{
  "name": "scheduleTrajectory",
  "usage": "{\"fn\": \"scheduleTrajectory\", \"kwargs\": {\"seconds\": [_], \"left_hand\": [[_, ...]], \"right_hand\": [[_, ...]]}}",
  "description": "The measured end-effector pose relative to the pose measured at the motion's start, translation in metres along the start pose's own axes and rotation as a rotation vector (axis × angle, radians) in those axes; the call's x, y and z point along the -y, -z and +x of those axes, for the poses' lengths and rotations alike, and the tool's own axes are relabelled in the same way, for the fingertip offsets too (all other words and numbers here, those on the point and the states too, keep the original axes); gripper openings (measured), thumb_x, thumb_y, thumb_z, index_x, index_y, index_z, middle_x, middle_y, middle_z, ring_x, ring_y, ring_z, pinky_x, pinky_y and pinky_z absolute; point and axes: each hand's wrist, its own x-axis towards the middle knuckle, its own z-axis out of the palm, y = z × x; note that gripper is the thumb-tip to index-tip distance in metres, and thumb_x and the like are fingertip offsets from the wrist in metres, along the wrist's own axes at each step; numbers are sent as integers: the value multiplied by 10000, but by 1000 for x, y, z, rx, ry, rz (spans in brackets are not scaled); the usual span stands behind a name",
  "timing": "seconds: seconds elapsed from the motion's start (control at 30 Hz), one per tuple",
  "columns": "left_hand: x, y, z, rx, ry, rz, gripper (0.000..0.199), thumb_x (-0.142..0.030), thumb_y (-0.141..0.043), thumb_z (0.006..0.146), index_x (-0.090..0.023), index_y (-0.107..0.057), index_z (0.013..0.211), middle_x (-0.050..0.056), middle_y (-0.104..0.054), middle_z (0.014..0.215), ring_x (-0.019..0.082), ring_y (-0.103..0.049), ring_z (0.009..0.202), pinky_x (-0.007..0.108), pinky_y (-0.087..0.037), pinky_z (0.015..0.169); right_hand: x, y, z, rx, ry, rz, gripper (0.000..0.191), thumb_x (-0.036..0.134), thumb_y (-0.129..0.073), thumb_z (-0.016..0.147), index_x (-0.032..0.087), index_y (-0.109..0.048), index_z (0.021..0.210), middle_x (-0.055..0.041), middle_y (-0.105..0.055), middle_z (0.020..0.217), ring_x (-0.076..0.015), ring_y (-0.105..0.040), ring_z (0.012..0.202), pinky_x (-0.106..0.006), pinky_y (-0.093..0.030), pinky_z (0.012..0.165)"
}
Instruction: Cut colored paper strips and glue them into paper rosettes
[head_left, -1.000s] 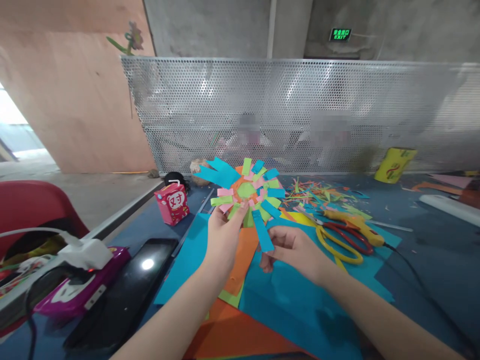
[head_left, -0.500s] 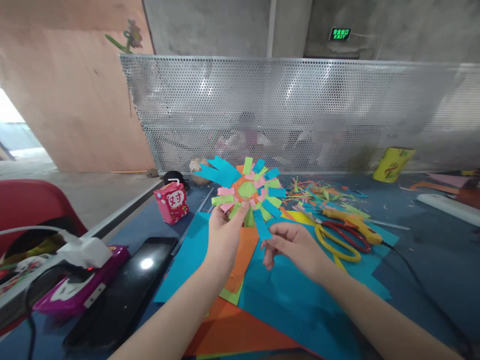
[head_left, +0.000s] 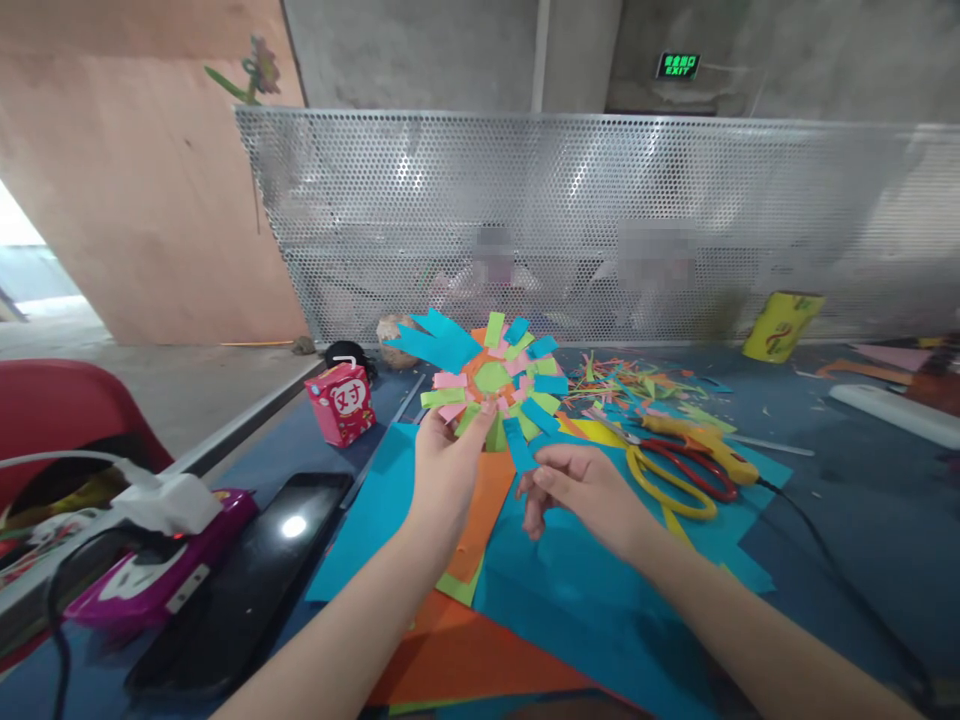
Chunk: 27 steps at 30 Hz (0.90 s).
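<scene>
Black phone [head_left: 244, 590] beside a purple power strip [head_left: 166, 578], 1 pink drink carton [head_left: 341, 405] beyond.

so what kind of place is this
Likely a craft workspace in a public building: a handheld paper rosette, scissors near a heap of paper scraps, and a lit exit sign.

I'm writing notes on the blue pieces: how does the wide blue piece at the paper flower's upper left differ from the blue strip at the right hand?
The wide blue piece is broad with a split, jagged outer end; the blue strip is narrow. The wide blue piece points up and left, its outer end free; the blue strip points down, its lower end pinched by the right hand. Both look like blue paper.
</scene>
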Motion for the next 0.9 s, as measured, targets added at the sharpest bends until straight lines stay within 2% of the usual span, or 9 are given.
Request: {"fn": "scheduleTrajectory", "kwargs": {"seconds": [0.23,0.33,0.6,0.8,0.9], "left_hand": [[1,0,-2,40,-53,23,165,-283,-712,621,-178,-622,712,-1,-656,708,120,-578,623,234,-442,595],[1,-1,-4,66,-29,15,192,-295,-712,620,-176,-638,751,23,-682,783,141,-603,672,244,-450,606],[2,-6,-8,62,-17,24,214,-289,-695,640,-153,-614,785,53,-685,830,166,-619,731,255,-455,603],[1,-6,-9,92,-25,25,215,-287,-674,667,-144,-616,817,76,-683,895,180,-622,780,266,-462,633],[0,-6,-10,85,-23,37,199,-283,-683,654,-142,-629,785,66,-688,851,179,-620,765,266,-462,632]], "right_hand": [[-1,-1,5,-62,-59,6,448,573,-652,591,135,-558,588,-26,-615,446,-112,-553,378,-235,-424,433],[-2,-1,6,-96,-41,4,461,584,-644,590,130,-568,577,-29,-614,438,-113,-551,370,-233,-426,431],[-8,-2,8,-254,-33,-17,492,611,-635,578,140,-543,472,-24,-565,356,-107,-497,284,-214,-393,342],[-7,-3,9,-276,-41,-54,489,601,-610,620,141,-540,468,-24,-568,355,-101,-495,273,-199,-394,327],[-5,-3,9,-291,-62,-74,480,573,-608,647,142,-535,451,-25,-562,345,-94,-487,263,-191,-389,320]]}}
